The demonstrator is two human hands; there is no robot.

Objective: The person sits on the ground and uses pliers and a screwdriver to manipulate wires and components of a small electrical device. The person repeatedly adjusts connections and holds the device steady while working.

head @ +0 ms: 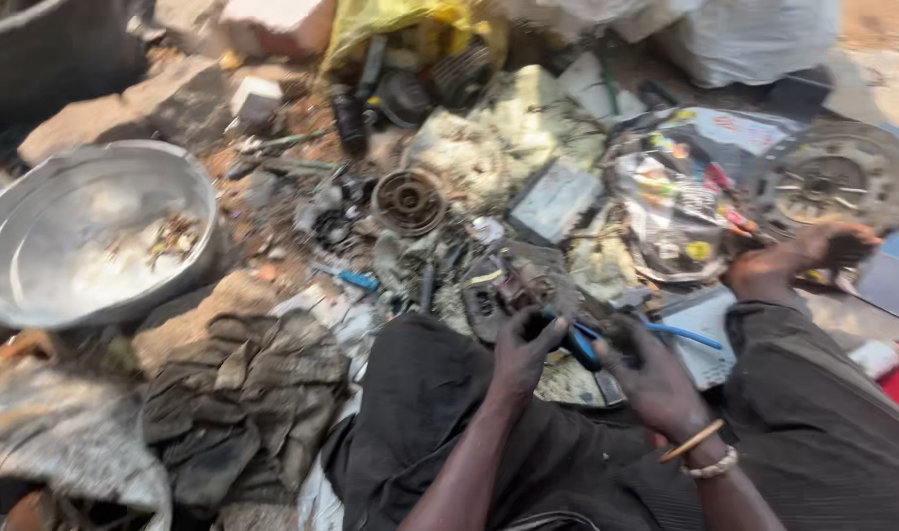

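blue-handled pliers between left hand and right hand.

Seated person's left hand and right hand grip blue-handled pliers above scattered engine parts, beside a metal basin.

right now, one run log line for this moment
left hand: grips small dark metal part | right hand: holds blue-handled pliers | nearby: round silver metal basin
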